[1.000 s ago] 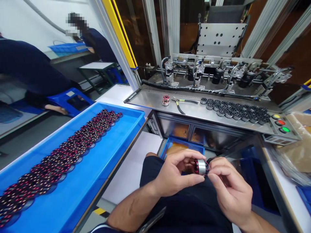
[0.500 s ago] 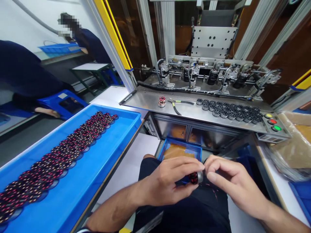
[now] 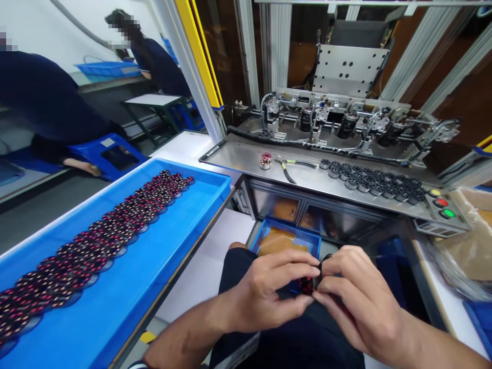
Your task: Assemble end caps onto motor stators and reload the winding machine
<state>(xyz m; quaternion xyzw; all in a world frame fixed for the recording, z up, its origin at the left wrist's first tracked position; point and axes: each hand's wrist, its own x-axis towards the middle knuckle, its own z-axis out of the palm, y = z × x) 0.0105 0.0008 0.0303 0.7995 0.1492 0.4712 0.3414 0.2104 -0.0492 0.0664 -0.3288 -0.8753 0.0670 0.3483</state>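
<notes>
My left hand (image 3: 274, 287) is curled round a small round motor part (image 3: 306, 285), black with red and a greyish rim, between thumb and fingers above my lap. Against its right side, the fingertips and thumb of my right hand (image 3: 357, 294) are pressed together, gripping the rim. A dark bit shows above the right fingers; I cannot tell what it is. To the left, a blue tray (image 3: 169, 241) bears long rows of similar black parts (image 3: 111, 230) with red and copper-coloured spots.
On the metal ledge stand two red-and-copper parts (image 3: 265, 161), pliers (image 3: 290, 166) and several black round parts (image 3: 376, 180). Behind is a machine with fixtures (image 3: 348, 123); buttons (image 3: 446, 212) sit at right. A blue bin (image 3: 313, 246) is below. Two people sit at left.
My right hand has moved left and closed against the motor part, covering its grey rim. The view has shifted slightly, so the bench appears further right.
</notes>
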